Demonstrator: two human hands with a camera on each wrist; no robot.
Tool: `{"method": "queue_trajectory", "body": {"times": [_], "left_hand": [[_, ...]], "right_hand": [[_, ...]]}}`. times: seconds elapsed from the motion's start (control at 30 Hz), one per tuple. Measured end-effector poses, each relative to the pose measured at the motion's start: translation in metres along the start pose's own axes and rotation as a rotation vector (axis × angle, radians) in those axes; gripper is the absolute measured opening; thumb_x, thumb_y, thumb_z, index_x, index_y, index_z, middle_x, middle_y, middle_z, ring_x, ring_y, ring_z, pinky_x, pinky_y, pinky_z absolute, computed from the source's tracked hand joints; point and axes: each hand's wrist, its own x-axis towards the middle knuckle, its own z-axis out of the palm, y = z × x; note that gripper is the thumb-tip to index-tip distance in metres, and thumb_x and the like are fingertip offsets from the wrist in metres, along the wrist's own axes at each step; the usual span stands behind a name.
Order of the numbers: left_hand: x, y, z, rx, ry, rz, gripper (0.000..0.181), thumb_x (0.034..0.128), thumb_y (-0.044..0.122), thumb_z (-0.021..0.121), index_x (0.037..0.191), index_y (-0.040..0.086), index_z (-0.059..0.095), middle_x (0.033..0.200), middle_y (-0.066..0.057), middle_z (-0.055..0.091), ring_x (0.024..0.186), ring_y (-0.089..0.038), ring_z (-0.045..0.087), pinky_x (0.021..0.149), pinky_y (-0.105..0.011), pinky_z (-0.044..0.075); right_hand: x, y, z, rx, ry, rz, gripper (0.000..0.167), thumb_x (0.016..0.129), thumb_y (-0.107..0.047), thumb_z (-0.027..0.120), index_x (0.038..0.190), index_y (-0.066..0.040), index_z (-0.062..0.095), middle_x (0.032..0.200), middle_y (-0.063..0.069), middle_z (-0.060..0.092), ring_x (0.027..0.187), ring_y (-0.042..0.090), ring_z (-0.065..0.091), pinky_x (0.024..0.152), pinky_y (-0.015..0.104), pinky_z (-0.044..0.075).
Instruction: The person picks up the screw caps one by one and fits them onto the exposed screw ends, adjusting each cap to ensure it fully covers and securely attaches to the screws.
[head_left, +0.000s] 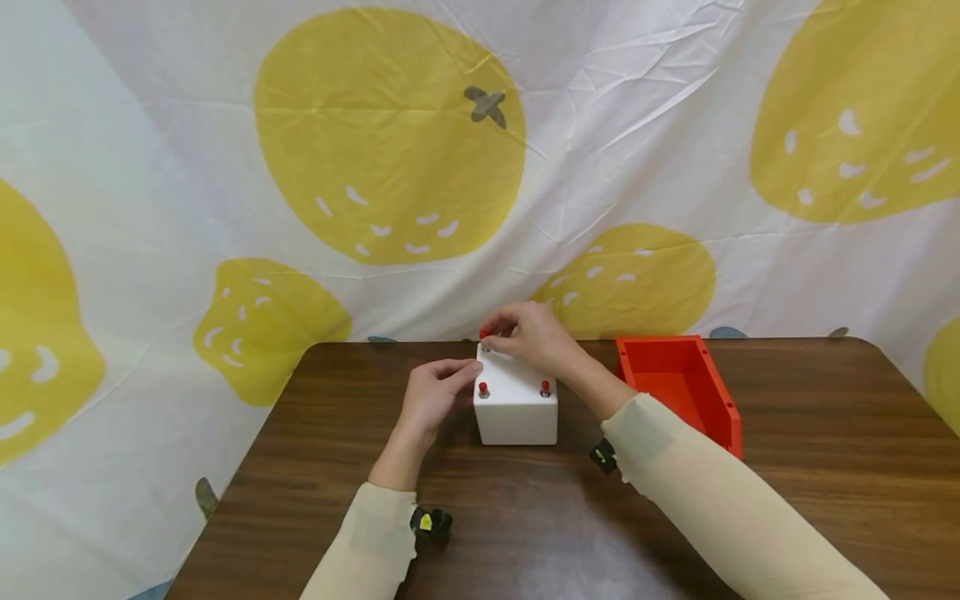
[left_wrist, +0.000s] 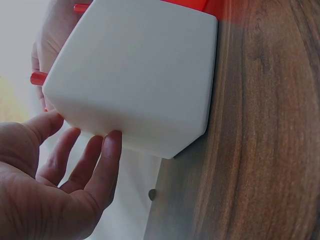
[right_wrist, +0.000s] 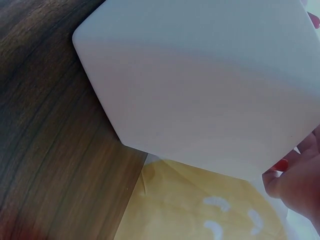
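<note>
A white box [head_left: 517,424] stands on the table, with red-capped metal posts on its top. Two red caps, the near left one [head_left: 483,389] and the near right one [head_left: 546,387], sit at the near corners. At the far left corner my right hand [head_left: 534,337] pinches another red cap [head_left: 484,334] between thumb and fingers, over a metal post. The left hand [head_left: 429,398] rests its fingertips against the box's left side, thumb at the top edge. In the right wrist view, the box hides much of the right hand [right_wrist: 302,182]; the far right corner is hidden in the head view.
An open red bin [head_left: 678,383] stands right of the box, partly behind the right forearm. The brown wooden table [head_left: 510,517] ends just beyond the box, where a white curtain [head_left: 600,125] with yellow fruit prints hangs. Each wrist wears a small black camera.
</note>
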Motion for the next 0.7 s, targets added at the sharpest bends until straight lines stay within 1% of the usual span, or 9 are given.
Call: {"method": "queue_trajectory", "body": {"times": [0.47,0.7], "left_hand": [[-0.0006,0.0011,-0.0001,0.0,0.0,-0.008,0.033,0.0972,0.025,0.082,0.118,0.0,0.078,0.113,-0.013,0.076,0.101,-0.029,0.075,0.096,-0.053,0.06],[-0.0015,0.0021,-0.0004,0.004,0.001,-0.011,0.033,0.0969,0.027,0.082,0.119,0.002,0.079,0.115,-0.013,0.076,0.099,-0.026,0.075,0.095,-0.051,0.061]], "right_hand": [[0.0005,-0.0007,0.0006,-0.038,-0.009,0.008,0.009,0.093,-0.015,0.084,0.101,-0.011,0.082,0.093,-0.002,0.077,0.087,0.015,0.069,0.078,0.033,0.055],[-0.0006,0.0018,0.001,-0.063,-0.012,0.025,0.009,0.093,-0.017,0.084,0.1,-0.012,0.083,0.09,-0.003,0.077,0.084,0.015,0.069,0.075,0.033,0.055]]}}
